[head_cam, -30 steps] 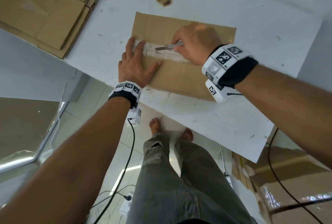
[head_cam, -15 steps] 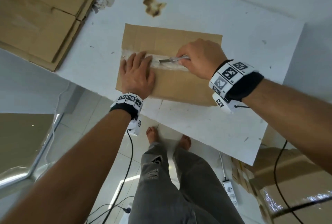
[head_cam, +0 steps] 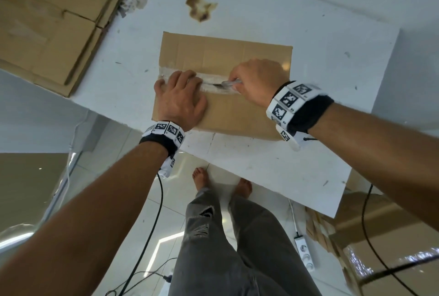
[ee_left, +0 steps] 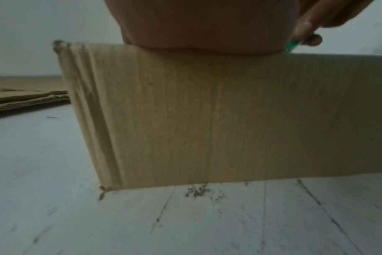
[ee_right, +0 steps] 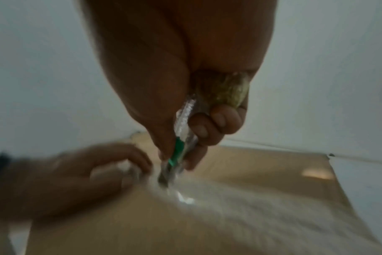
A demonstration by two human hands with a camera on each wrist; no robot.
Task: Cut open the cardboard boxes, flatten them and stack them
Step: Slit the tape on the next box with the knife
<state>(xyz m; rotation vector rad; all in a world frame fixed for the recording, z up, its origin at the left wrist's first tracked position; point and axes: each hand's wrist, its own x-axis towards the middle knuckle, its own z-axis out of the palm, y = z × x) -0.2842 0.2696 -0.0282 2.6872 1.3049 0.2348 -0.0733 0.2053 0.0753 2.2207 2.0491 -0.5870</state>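
Note:
A brown cardboard box [head_cam: 225, 58] stands on the white table [head_cam: 273, 172], with a strip of clear tape along its top seam. My left hand [head_cam: 183, 91] presses on the left part of the box top, its bent fingers at the seam. My right hand [head_cam: 256, 79] grips a utility knife [head_cam: 226, 84] whose blade is in the tape just right of the left fingers. The right wrist view shows the green and silver knife [ee_right: 177, 155] in my fist, its tip on the tape, and the left hand [ee_right: 87, 176] blurred beside it. The left wrist view shows the box's side wall [ee_left: 207, 112].
Flattened cardboard sheets [head_cam: 47, 18] lie stacked at the table's far left corner. A brown stain [head_cam: 200, 8] marks the table behind the box. Below the table's right corner stand more boxes [head_cam: 380, 236], with a power strip [head_cam: 305, 255] and cables on the floor.
My left hand drew its spread fingers together and bent them at the seam. The knife slid a little to the right along the tape, then stayed.

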